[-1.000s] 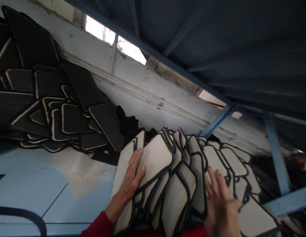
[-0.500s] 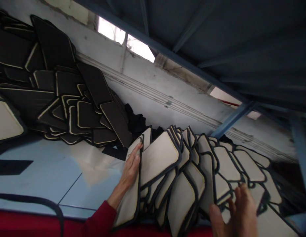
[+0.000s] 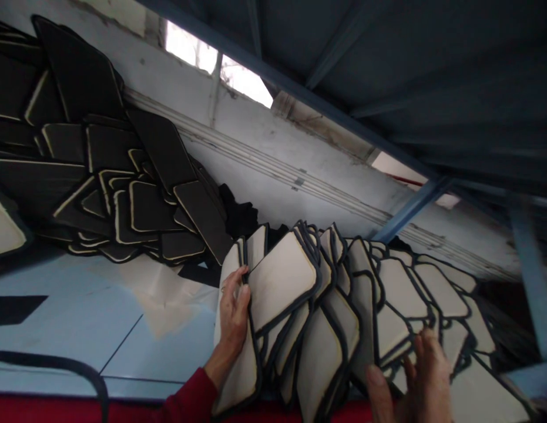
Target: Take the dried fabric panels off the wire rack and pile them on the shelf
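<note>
My left hand is closed on the edge of a floor mat with a pale face and dark bound rim. That mat stands steeply at the left end of a row of similar pale mats, which lean on one another. My right hand hovers low at the right, in front of several overlapping pale mats. Its thumb and fingers are spread, and nothing shows between them. The lower part of this hand is cut off by the frame's bottom edge.
A heap of black mats rises at the left on the light blue tabletop. A dark strip curves along the front edge. Overhead is a dark metal-framed panel, with a blue brace sloping behind the pale mats.
My left hand and the mat in it have turned more upright, with the mat's lower end shifted right. The right hand stays spread and has moved slightly left in view.
</note>
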A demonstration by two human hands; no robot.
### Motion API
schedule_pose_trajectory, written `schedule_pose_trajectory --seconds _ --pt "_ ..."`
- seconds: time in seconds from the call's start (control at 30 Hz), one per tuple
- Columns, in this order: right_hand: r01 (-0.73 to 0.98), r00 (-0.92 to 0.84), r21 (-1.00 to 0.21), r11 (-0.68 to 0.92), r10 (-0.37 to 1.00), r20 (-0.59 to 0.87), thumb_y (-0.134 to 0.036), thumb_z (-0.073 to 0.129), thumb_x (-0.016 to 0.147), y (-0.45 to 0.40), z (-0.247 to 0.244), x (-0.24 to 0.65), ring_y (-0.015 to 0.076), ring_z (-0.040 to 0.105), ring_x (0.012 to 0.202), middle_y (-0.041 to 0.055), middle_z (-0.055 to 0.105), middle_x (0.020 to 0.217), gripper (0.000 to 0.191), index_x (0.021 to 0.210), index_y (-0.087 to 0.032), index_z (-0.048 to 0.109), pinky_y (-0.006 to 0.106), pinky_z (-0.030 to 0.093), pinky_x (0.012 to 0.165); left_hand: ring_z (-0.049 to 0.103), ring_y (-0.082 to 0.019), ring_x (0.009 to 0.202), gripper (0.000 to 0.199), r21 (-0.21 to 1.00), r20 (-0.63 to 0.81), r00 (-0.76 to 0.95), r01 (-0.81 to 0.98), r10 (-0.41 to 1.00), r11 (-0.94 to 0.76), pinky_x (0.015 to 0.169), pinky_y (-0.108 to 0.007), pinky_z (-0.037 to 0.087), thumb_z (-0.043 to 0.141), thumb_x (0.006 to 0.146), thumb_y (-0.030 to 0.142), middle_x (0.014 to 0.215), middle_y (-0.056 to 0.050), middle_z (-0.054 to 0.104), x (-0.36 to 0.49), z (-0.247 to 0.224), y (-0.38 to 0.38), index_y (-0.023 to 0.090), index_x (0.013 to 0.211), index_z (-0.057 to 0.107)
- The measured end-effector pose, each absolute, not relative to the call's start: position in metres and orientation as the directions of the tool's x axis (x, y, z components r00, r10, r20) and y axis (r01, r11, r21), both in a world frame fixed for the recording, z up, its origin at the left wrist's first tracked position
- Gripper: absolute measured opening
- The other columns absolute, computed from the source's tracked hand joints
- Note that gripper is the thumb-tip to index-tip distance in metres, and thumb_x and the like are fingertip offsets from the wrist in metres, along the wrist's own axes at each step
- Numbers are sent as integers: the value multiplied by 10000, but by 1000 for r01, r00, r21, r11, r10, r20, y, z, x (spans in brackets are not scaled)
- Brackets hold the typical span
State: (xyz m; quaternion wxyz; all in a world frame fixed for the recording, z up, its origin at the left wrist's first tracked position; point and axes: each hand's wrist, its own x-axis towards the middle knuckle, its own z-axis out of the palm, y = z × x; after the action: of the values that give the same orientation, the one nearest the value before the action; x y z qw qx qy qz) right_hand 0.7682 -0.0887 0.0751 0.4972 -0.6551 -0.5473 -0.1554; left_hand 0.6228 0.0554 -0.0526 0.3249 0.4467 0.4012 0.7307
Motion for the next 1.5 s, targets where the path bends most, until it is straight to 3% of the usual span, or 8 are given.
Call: schedule_pose_trajectory --seconds 0.13,0.27,0.37,0.53,0.8,1.13,1.4,1.5 --pt "814 395 -564 138 581 712 -475 547 804 -86 71 758 353 274 1323 152 247 1462 772 1431 -191 199 602 298 1019 441 -239 1176 351 867 465 -370 6 804 -498 1039 -449 264 435 891 382 1198 -69 575 623 -52 56 219 1181 546" --pt "729 497 -682 62 637 589 -514 470 839 -83 74 751 340 406 1245 144 352 1412 700 1425 -213 235 541 349 996 464 -247 1126 358 865 493 -240 33 836 -501 998 -459 322 474 865 385 1149 -95 584 624 -49 59 181 1142 572" --pt "787 501 -616 -1 583 639 -539 418 849 -79 81 765 319 456 1207 124 415 1380 656 1405 -211 302 512 337 1009 464 -252 1133 382 869 494 -125 22 861 -495 1002 -469 331 477 855 396 1162 -115 578 622 -45 61 159 1135 582" --pt "856 465 -515 -47 508 725 -569 348 851 -67 89 806 285 367 1286 139 447 1355 675 1344 -112 414 478 255 1075 434 -246 1203 442 875 481 94 1 872 -483 1049 -460 314 482 850 418 1245 -124 554 614 -39 61 148 1190 561" --pt "815 547 -570 -109 472 692 -646 306 841 -72 87 819 311 313 1315 166 381 1399 780 1370 -77 367 514 227 1083 456 -273 1197 399 838 536 32 98 843 -537 1042 -531 298 495 846 368 1213 -113 595 614 -55 56 198 1200 566" --pt "779 550 -627 -6 488 678 -609 530 754 -72 82 816 315 352 1292 138 375 1409 804 1379 -136 353 521 275 1070 415 -265 1236 427 809 580 59 74 812 -583 1059 -530 281 515 844 346 1272 -119 547 621 -63 54 200 1246 518" --pt "962 194 -265 70 512 837 -449 451 875 -70 75 788 273 403 1259 145 445 1356 486 1241 -136 524 500 307 1050 208 -301 1358 544 775 618 129 66 776 -628 1083 -571 201 536 835 424 1463 -109 306 626 -48 40 269 1342 412" --pt "959 170 -265 96 552 817 -412 426 895 -68 73 779 267 406 1254 139 447 1354 500 1322 -152 433 496 343 1018 137 -322 1382 629 760 624 199 72 756 -646 1092 -580 168 539 820 493 1502 -100 226 628 -42 33 293 1385 347"
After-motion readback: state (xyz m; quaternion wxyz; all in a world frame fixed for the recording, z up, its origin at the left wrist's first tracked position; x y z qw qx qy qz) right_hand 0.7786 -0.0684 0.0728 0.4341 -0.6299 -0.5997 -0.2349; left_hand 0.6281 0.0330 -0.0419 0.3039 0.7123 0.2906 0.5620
